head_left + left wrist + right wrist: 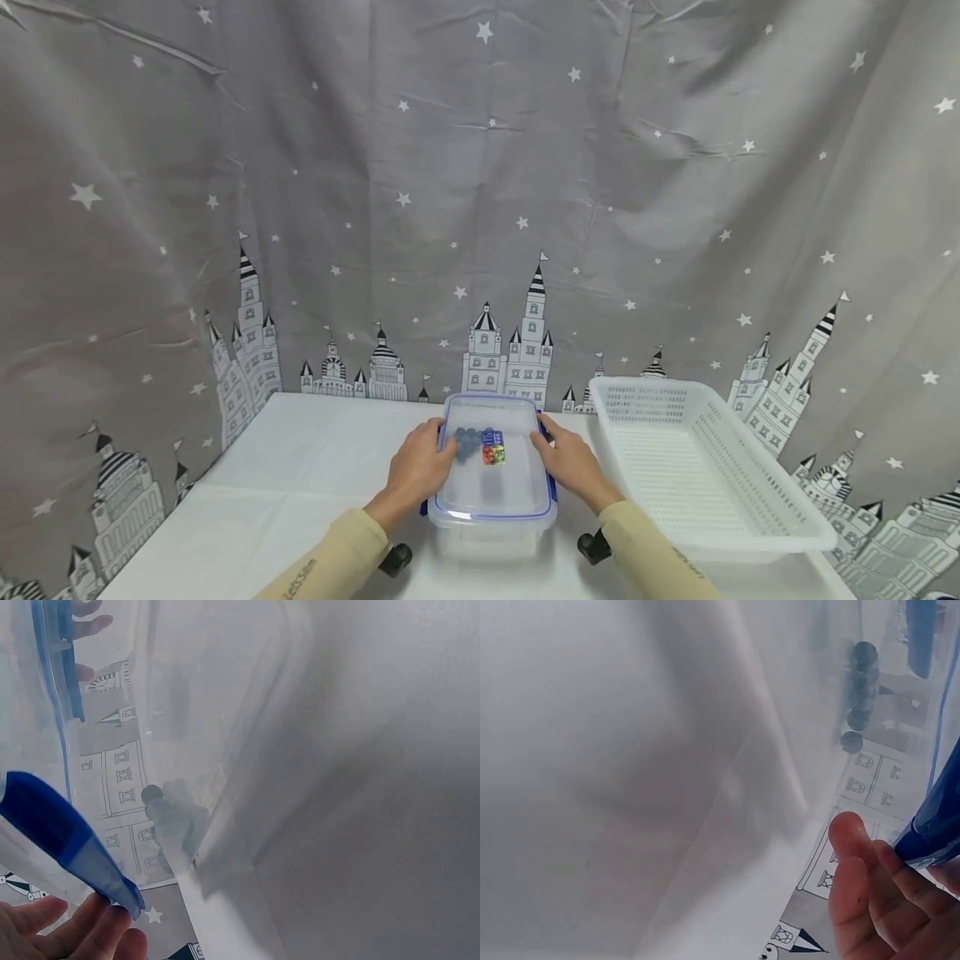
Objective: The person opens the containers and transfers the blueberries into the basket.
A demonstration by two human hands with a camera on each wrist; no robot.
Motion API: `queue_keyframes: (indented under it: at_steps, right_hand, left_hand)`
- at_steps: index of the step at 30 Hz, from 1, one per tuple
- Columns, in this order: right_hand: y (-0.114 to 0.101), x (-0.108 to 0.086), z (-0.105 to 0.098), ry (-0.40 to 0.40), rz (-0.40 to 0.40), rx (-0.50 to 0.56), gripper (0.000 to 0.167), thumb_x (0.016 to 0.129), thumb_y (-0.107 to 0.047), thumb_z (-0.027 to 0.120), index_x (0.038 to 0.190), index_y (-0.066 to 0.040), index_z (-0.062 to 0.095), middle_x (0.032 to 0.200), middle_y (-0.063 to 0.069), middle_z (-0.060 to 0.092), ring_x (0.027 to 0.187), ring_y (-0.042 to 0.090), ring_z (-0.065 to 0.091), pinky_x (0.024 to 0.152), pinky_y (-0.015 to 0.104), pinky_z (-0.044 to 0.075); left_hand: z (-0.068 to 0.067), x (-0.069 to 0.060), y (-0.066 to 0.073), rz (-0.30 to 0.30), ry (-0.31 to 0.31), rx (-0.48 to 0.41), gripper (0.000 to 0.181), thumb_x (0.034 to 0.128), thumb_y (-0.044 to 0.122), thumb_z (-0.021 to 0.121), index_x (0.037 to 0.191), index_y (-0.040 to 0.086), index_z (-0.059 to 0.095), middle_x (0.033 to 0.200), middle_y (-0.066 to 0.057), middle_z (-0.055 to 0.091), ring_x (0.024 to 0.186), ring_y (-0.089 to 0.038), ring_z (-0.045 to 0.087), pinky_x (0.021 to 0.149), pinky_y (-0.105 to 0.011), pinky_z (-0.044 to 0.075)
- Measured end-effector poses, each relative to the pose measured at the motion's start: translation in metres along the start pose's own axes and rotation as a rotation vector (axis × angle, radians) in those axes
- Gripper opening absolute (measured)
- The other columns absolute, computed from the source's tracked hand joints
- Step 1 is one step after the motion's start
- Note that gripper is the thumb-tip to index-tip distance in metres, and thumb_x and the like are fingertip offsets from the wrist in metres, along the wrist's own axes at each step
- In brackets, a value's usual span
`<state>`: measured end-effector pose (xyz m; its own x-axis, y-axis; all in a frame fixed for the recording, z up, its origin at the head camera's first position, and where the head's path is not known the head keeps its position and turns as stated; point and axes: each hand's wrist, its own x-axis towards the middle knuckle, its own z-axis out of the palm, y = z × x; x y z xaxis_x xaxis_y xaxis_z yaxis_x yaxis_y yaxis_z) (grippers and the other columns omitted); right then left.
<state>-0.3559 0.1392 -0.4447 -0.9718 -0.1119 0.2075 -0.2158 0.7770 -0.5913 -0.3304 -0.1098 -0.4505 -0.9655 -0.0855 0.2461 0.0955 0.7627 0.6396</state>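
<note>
A clear plastic food container (491, 542) with a blue-edged lid (487, 496) and a fruit-picture label stands in front of me. A cluster of dark round pieces, like grapes (864, 682), shows through its wall. My left hand (420, 462) grips the lid's left edge, thumb on top. In the left wrist view its fingertips touch a blue side latch (52, 825) that angles outward. My right hand (572, 461) grips the right edge, thumb on top. The right wrist view has its fingers against another blue latch (937, 817).
A white perforated plastic basket (697, 475) stands to the right on another white tray or surface. The white-covered table (300, 467) reaches back to a grey curtain (480, 167) printed with castles and stars.
</note>
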Motion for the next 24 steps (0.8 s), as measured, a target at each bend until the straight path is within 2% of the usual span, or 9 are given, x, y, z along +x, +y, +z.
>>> queue_keyframes:
  at_steps: [5, 10, 12, 14, 17, 20, 24]
  right_hand:
    - [0.0, 0.002, -0.003, 0.031, -0.002, 0.012, 0.051, 0.103, -0.038, 0.05, 0.148, -0.014, 0.051, 0.123, 0.016, 0.069, 0.099, 0.029, 0.067, 0.084, 0.049, 0.054]
    - [0.0, 0.002, 0.003, 0.023, 0.03, 0.044, 0.05, 0.105, -0.034, 0.047, 0.15, -0.011, 0.047, 0.112, 0.016, 0.07, 0.089, 0.026, 0.066, 0.078, 0.045, 0.053]
    - [0.001, 0.001, 0.006, 0.026, 0.031, 0.074, 0.049, 0.106, -0.031, 0.044, 0.15, -0.01, 0.046, 0.114, 0.018, 0.07, 0.094, 0.03, 0.067, 0.082, 0.047, 0.054]
    - [0.002, 0.0, 0.007, 0.04, 0.014, 0.109, 0.048, 0.107, -0.028, 0.041, 0.15, -0.008, 0.046, 0.122, 0.023, 0.067, 0.105, 0.038, 0.067, 0.09, 0.052, 0.052]
    - [0.003, 0.0, 0.007, 0.059, -0.019, 0.144, 0.047, 0.108, -0.024, 0.037, 0.15, -0.006, 0.045, 0.136, 0.028, 0.059, 0.123, 0.046, 0.058, 0.104, 0.058, 0.044]
    - [0.006, 0.001, 0.006, 0.068, -0.056, 0.147, 0.046, 0.108, -0.019, 0.035, 0.149, -0.002, 0.045, 0.14, 0.029, 0.055, 0.127, 0.048, 0.054, 0.108, 0.058, 0.04]
    - [0.009, 0.002, 0.007, 0.062, -0.078, 0.131, 0.046, 0.108, -0.017, 0.035, 0.149, 0.0, 0.044, 0.14, 0.03, 0.055, 0.126, 0.048, 0.055, 0.108, 0.058, 0.041]
  left_hand:
    - [0.0, 0.001, 0.003, -0.003, 0.011, 0.001, 0.053, 0.0988, 0.032, 0.054, 0.142, 0.003, 0.051, 0.131, -0.018, 0.062, 0.121, -0.038, 0.059, 0.096, -0.058, 0.049]
    - [0.001, -0.001, 0.001, -0.013, 0.0, 0.01, 0.053, 0.0985, 0.032, 0.053, 0.143, 0.003, 0.051, 0.131, -0.018, 0.062, 0.121, -0.038, 0.06, 0.097, -0.057, 0.049]
    - [0.002, -0.002, 0.0, -0.017, -0.002, 0.013, 0.053, 0.0986, 0.032, 0.053, 0.143, 0.003, 0.05, 0.131, -0.018, 0.062, 0.121, -0.038, 0.06, 0.096, -0.057, 0.049]
    - [0.002, -0.002, -0.001, -0.015, 0.003, 0.012, 0.053, 0.0988, 0.031, 0.053, 0.143, 0.003, 0.051, 0.13, -0.017, 0.062, 0.121, -0.038, 0.06, 0.095, -0.058, 0.05]
    - [0.003, -0.001, 0.0, -0.005, 0.013, 0.011, 0.052, 0.0991, 0.031, 0.053, 0.143, 0.003, 0.051, 0.131, -0.018, 0.062, 0.121, -0.038, 0.06, 0.095, -0.058, 0.049]
    - [0.003, 0.0, 0.001, -0.001, 0.016, 0.007, 0.052, 0.0989, 0.031, 0.052, 0.143, 0.003, 0.051, 0.131, -0.018, 0.062, 0.122, -0.039, 0.059, 0.097, -0.058, 0.049]
    - [0.003, -0.001, 0.002, -0.001, 0.013, -0.008, 0.053, 0.0988, 0.032, 0.052, 0.143, 0.003, 0.051, 0.13, -0.018, 0.062, 0.121, -0.038, 0.06, 0.097, -0.057, 0.049]
